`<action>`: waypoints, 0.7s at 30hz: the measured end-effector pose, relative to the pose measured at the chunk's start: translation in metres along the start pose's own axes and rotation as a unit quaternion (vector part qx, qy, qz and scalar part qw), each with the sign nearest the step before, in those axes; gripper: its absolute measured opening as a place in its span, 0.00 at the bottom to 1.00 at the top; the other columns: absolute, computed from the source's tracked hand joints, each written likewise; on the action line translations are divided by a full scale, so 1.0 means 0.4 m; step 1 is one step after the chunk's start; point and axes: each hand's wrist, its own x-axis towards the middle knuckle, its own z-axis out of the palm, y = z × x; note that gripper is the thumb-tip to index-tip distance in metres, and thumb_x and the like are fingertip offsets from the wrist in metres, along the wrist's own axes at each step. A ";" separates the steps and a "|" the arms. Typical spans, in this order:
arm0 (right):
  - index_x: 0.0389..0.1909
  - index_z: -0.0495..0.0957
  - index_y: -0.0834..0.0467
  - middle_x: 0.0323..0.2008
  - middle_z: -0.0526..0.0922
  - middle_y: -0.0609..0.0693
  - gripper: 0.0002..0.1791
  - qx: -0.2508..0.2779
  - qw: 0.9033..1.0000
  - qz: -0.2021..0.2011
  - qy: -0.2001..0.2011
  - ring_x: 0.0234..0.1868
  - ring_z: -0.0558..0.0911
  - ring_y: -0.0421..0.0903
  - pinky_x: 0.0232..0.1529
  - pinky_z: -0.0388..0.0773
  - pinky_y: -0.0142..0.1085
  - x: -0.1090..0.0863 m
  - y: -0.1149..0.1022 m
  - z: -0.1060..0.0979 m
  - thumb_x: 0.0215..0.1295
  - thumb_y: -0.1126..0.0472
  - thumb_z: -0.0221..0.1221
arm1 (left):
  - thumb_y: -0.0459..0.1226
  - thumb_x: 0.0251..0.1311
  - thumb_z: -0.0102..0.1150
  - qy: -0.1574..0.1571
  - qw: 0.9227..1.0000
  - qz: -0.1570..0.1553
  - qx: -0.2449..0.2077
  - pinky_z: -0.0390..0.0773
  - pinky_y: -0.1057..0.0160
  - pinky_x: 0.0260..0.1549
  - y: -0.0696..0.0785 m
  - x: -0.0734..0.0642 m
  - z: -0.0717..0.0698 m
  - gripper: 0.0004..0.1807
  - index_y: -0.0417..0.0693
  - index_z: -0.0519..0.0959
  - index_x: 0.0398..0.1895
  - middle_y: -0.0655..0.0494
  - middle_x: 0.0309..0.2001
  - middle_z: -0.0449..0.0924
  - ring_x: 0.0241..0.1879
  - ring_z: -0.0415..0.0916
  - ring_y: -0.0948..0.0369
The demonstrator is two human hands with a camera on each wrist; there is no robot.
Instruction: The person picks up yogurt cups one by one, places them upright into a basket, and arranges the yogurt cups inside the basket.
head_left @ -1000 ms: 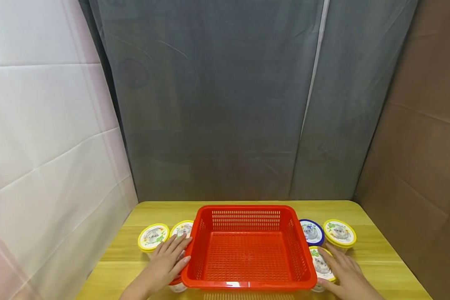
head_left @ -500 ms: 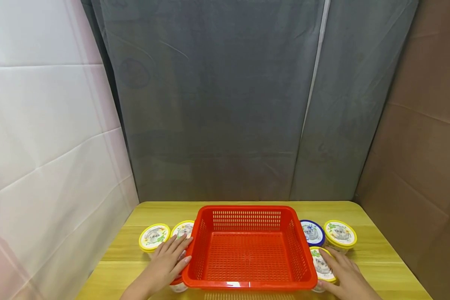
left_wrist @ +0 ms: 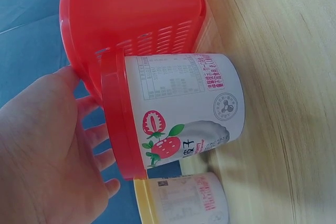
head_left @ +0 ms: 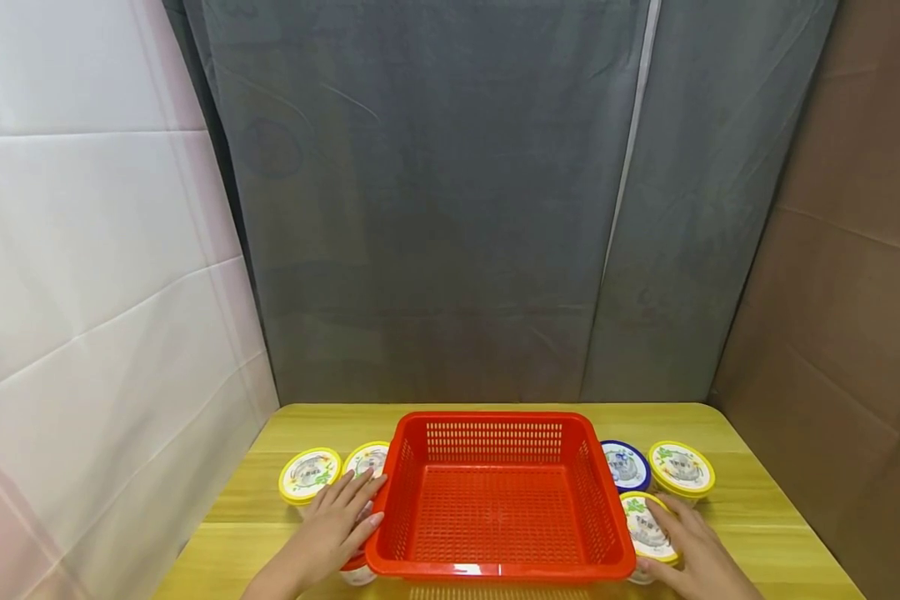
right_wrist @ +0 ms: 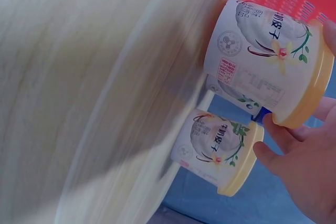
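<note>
In the head view my left hand (head_left: pixel 330 525) lies with fingers spread at the basket's left side, above a red-lidded tub. The left wrist view shows this white tub (left_wrist: pixel 184 98) with a strawberry print, its lid beside my fingers; my thumb is at the rim of the red basket (left_wrist: pixel 136 3). My right hand (head_left: pixel 690 542) grips a yellow-lidded tub (head_left: pixel 648 527) by its lid, thumb on one side and fingers on the other. That same tub (right_wrist: pixel 262 56) stands close against the basket in the right wrist view.
The red mesh basket (head_left: pixel 495 571) sits mid-table with nothing in it. Two yellow-lidded tubs (head_left: pixel 310 475) stand behind my left hand. Beyond my right hand are a blue-lidded tub (head_left: pixel 625 465) and another yellow-lidded tub (head_left: pixel 681 468). Grey cloth (head_left: pixel 435 208) hangs behind the table.
The tub at my right hand has shifted slightly to the right, and my right fingers have moved further round its lid. My left hand and the basket stay in place.
</note>
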 end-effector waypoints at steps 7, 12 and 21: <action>0.65 0.73 0.61 0.63 0.71 0.63 0.45 -0.011 1.000 0.006 0.008 0.61 0.72 0.63 0.52 0.74 0.66 -0.007 0.005 -0.021 0.51 0.37 0.70 | 0.57 0.73 0.43 0.004 1.000 0.004 0.003 0.56 0.29 0.67 0.000 -0.001 0.000 0.29 0.59 0.66 0.73 0.51 0.76 0.62 0.75 0.55 0.41; 0.63 0.74 0.61 0.61 0.73 0.61 0.44 -0.031 0.999 -0.013 0.033 0.59 0.73 0.59 0.51 0.75 0.62 -0.010 0.014 -0.027 0.49 0.38 0.71 | 0.57 0.73 0.43 0.003 1.000 0.003 0.004 0.56 0.28 0.67 -0.002 -0.001 -0.002 0.29 0.59 0.66 0.73 0.51 0.75 0.62 0.75 0.56 0.41; 0.66 0.72 0.59 0.64 0.70 0.64 0.45 -0.023 0.999 0.017 0.019 0.61 0.71 0.63 0.52 0.73 0.66 -0.016 0.006 -0.061 0.52 0.38 0.69 | 0.57 0.73 0.43 -0.001 1.000 0.001 -0.001 0.55 0.28 0.66 -0.001 0.001 -0.003 0.29 0.59 0.65 0.73 0.51 0.75 0.62 0.74 0.56 0.40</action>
